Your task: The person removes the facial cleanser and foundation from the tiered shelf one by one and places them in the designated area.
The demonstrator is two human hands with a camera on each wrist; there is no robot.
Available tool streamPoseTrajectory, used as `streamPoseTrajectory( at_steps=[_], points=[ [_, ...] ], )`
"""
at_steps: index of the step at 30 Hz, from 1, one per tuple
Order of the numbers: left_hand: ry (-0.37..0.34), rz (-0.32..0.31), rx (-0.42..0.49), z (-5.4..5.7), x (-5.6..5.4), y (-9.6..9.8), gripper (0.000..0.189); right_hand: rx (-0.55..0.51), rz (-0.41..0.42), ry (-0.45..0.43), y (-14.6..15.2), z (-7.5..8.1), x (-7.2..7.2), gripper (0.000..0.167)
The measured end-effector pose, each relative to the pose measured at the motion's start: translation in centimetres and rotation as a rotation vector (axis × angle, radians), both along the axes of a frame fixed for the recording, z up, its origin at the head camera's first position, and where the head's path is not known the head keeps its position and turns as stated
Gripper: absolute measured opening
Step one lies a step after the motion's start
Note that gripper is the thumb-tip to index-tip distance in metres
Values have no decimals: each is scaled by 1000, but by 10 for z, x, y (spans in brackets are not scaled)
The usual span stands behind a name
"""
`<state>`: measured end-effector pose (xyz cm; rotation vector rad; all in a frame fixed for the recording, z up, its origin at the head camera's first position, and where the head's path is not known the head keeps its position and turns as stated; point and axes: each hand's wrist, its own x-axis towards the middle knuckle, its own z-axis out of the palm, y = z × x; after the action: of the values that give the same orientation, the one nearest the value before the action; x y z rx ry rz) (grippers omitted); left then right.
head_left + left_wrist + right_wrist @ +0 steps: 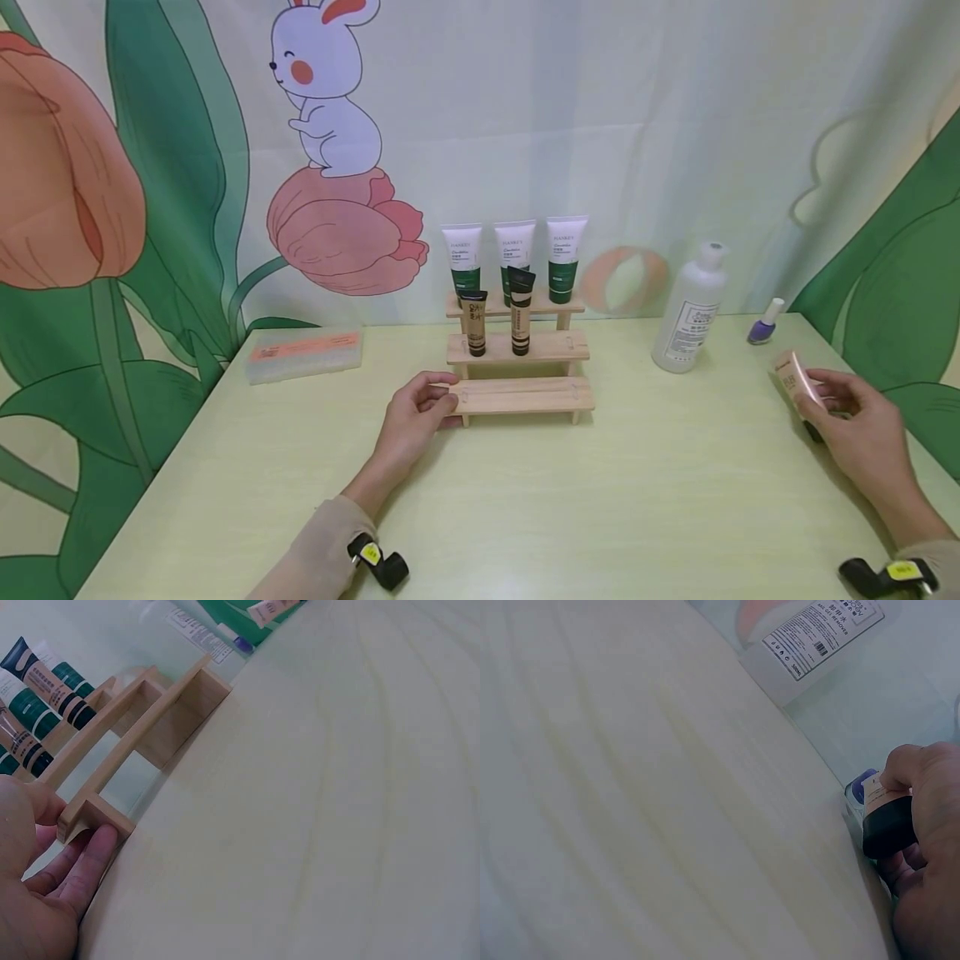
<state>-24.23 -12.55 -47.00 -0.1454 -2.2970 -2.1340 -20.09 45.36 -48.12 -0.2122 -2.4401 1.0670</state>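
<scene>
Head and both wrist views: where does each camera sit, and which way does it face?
Head: worn on the head, facing forward and down at the table; left hand, right hand and sleeves show.
Left wrist: worn there, looking along the three-tier wooden stand; the left hand grips its near end, lower left.
Right wrist: worn there, looking across the table toward the gel remover bottle; the right hand holds a pink tube, right edge.
Shared: head and right wrist both show the bottle, tube and right hand.
</scene>
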Motion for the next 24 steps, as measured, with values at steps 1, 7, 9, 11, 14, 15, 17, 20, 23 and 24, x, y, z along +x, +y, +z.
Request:
streamPoseTrajectory(
  at_steps=[1, 7, 9, 11, 14, 15, 17, 20, 23, 24],
  points=[
    [0, 0, 1, 0, 0, 0, 26, 6, -6, -7, 0, -1, 0, 53],
    [-3, -2, 7, 0, 0, 0, 26, 33, -27, -36, -2, -2, 0, 52],
    [-1, -2, 8, 0, 0, 0, 26, 33, -28, -39, -3, 0, 0, 51],
    [0, -2, 8, 0, 0, 0, 26, 34, -29, -44, -3, 1, 0, 52],
    [-1, 1, 8, 0, -1, 0, 25, 33, -34, -53, -4, 3, 1, 52],
    [-3, 2, 8, 0, -1, -1, 25, 33, -37, -57, -3, 3, 2, 52],
    [-3, 2, 9, 0, 0, -1, 25, 36, -45, -63, -3, 4, 2, 52],
    [1, 1, 11, -1, -1, -1, 25, 44, -51, -65, -3, 3, 2, 53],
    [3, -4, 12, -1, -1, -1, 26, 50, -71, -67, -2, 3, 3, 52],
    [3, -5, 11, -1, -1, -1, 26, 50, -78, -69, -3, 3, 3, 52]
  ],
)
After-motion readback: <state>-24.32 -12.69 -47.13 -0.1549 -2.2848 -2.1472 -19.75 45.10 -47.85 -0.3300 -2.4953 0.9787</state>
